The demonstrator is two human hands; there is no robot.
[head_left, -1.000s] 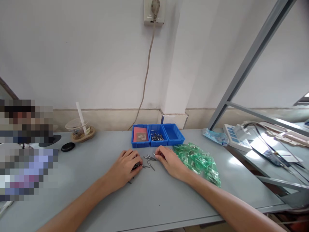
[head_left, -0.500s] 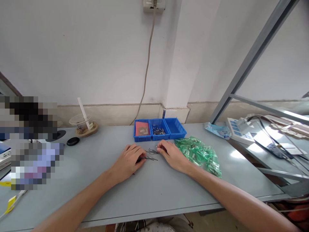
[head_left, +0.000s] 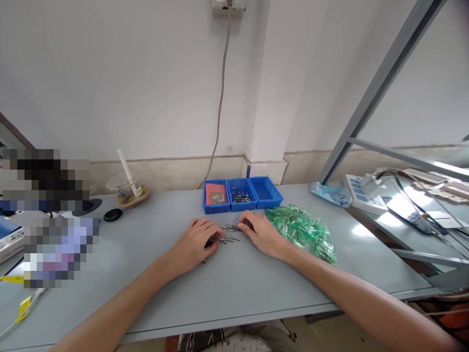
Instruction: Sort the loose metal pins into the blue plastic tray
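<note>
Resting on one grey table (head_left: 227, 293), two hands flank a small scatter of metal pins (head_left: 230, 231), too fine to count. The left hand (head_left: 194, 243) curls half-closed over their near end and the right hand (head_left: 261, 233) lies flatter, fingertips touching them; whether either grips one is unclear. Three blue bins (head_left: 242, 208) stand just behind, and one green bag (head_left: 300, 230) lies beside the right hand.

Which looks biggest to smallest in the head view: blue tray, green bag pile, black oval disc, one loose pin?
1. green bag pile and blue tray: near alike. The pile lies nearer the camera, so their order is unsure.
2. black oval disc.
3. loose pin, smallest.
</note>
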